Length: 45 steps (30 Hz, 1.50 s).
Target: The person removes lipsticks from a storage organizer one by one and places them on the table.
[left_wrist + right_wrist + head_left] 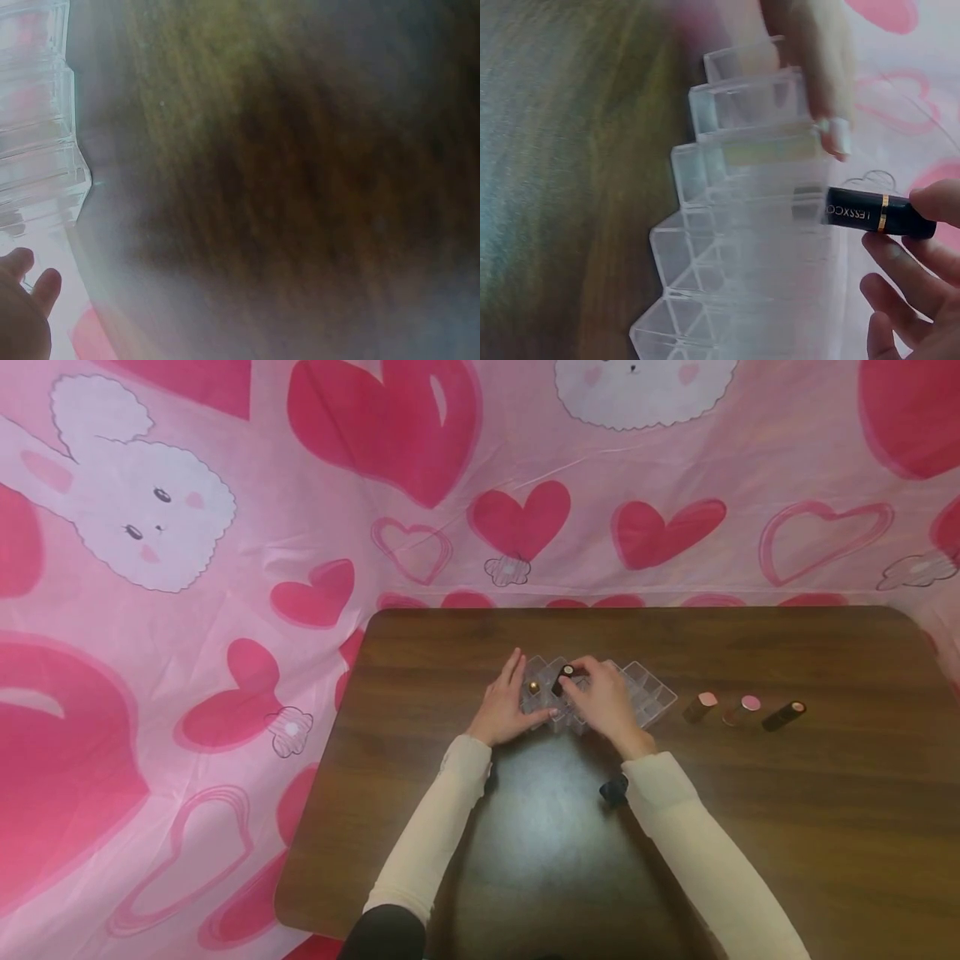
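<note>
A clear stepped plastic organizer point(651, 693) stands on the table. My right hand point(606, 697) pinches a black lipstick tube point(861, 210) with a gold band between thumb and fingers; in the right wrist view the tube's far end lies partly inside an organizer compartment. My left hand point(507, 702) is at the organizer's left end, fingers straight and thumb spread along its front. A gold-topped item point(533, 687) sits in a compartment near that hand. In the left wrist view only some fingertips point(46, 289) show, below the clear compartments point(37, 142).
Right of the organizer, three tubes stand in a row on the brown wooden table point(840, 827): one with a pale pink top point(701, 707), one with a pink top point(742, 712) and a black one point(784, 716). A pink heart-patterned cloth point(525, 452) hangs behind.
</note>
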### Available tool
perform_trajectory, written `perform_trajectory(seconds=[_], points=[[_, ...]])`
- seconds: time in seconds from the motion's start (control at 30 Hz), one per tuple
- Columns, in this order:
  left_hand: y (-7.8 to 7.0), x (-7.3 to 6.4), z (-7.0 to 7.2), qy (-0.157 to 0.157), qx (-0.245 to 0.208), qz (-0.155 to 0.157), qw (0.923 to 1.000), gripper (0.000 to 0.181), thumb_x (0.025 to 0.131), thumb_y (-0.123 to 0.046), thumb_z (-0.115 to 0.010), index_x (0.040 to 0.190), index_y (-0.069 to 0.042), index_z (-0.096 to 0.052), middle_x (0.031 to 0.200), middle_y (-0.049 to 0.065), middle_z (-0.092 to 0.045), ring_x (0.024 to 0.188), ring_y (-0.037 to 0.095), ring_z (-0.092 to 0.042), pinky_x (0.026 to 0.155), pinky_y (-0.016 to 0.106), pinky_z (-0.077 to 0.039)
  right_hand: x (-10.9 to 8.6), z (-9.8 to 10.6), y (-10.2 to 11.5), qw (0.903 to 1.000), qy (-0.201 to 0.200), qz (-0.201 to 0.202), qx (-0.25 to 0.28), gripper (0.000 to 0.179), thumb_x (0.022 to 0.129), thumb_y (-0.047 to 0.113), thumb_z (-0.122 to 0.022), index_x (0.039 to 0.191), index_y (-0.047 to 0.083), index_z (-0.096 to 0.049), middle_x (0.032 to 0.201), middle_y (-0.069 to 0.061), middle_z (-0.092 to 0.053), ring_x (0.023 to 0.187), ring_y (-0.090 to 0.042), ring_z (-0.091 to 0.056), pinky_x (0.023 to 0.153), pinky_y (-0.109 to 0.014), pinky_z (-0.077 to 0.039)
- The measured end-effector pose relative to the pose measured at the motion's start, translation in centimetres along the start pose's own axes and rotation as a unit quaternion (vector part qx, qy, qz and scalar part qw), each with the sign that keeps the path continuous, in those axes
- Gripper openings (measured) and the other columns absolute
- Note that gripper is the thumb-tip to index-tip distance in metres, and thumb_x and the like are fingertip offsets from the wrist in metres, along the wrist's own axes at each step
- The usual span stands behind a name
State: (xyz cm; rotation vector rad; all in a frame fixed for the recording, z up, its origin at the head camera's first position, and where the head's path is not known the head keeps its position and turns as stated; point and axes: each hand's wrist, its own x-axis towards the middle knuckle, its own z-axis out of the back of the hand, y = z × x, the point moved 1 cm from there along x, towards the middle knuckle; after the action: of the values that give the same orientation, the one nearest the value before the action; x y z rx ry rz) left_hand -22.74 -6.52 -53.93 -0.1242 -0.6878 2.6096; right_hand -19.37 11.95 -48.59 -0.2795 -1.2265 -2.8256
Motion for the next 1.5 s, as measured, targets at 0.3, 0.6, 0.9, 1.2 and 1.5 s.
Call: perform_trajectory(seconds=[0.3, 0.6, 0.9, 1.2, 1.5], points=[[0.0, 0.0, 0.0, 0.004, 0.003, 0.003, 1.0, 0.108, 0.066, -0.079, -0.045, 0.145, -0.021, 0.0, 0.15, -0.014, 0.013, 0.137, 0.016, -0.017, 0.107, 0.048, -0.022, 0.1, 1.7, 0.1, 0.9982, -0.001, -0.021, 0.057, 0.031, 0.085, 0.032, -0.059, 0.102, 0.006, -0.059, 0.096, -0.014, -0.065, 0.092, -0.029, -0.053, 0.077, -0.043, -0.036], [0.1, -0.1, -0.1, 0.0, -0.002, -0.002, 1.0, 0.108, 0.066, -0.078, -0.046, 0.146, -0.018, -0.005, 0.151, -0.011, 0.009, 0.137, 0.015, -0.017, 0.106, 0.049, -0.023, 0.2, 3.4, -0.3, 0.996, -0.039, -0.039, 0.071, 0.03, 0.084, 0.032, -0.059, 0.102, 0.007, -0.06, 0.094, -0.012, -0.065, 0.087, -0.028, -0.057, 0.075, -0.042, -0.041], [0.0, 0.0, -0.1, 0.003, -0.006, 0.007, 1.0, 0.109, 0.065, -0.08, -0.045, 0.145, -0.018, -0.007, 0.149, -0.016, 0.013, 0.137, 0.016, -0.018, 0.107, 0.05, -0.021, 0.1, 5.1, -0.6, 0.9933, -0.079, -0.054, 0.065, 0.029, 0.084, 0.031, -0.059, 0.101, 0.008, -0.061, 0.092, -0.012, -0.066, 0.084, -0.025, -0.053, 0.07, -0.035, -0.036], [-0.1, 0.0, -0.1, 0.0, -0.005, 0.006, 1.0, 0.109, 0.065, -0.079, -0.047, 0.146, -0.021, -0.004, 0.151, -0.012, 0.01, 0.137, 0.016, -0.019, 0.105, 0.053, -0.022, -0.3, 7.3, -1.6, 0.9901, -0.102, -0.064, 0.072, 0.035, 0.084, 0.034, -0.059, 0.104, 0.005, -0.057, 0.096, -0.015, -0.063, 0.088, -0.028, -0.054, 0.075, -0.038, -0.036], [-0.1, 0.0, -0.2, 0.0, -0.001, 0.009, 1.0, 0.11, 0.064, -0.08, -0.046, 0.146, -0.018, -0.006, 0.15, -0.014, 0.011, 0.137, 0.016, -0.019, 0.106, 0.053, -0.022, -0.5, 8.8, -2.3, 0.9861, -0.13, -0.088, 0.055, 0.037, 0.083, 0.038, -0.059, 0.103, 0.006, -0.057, 0.095, -0.014, -0.061, 0.088, -0.026, -0.052, 0.074, -0.035, -0.034]])
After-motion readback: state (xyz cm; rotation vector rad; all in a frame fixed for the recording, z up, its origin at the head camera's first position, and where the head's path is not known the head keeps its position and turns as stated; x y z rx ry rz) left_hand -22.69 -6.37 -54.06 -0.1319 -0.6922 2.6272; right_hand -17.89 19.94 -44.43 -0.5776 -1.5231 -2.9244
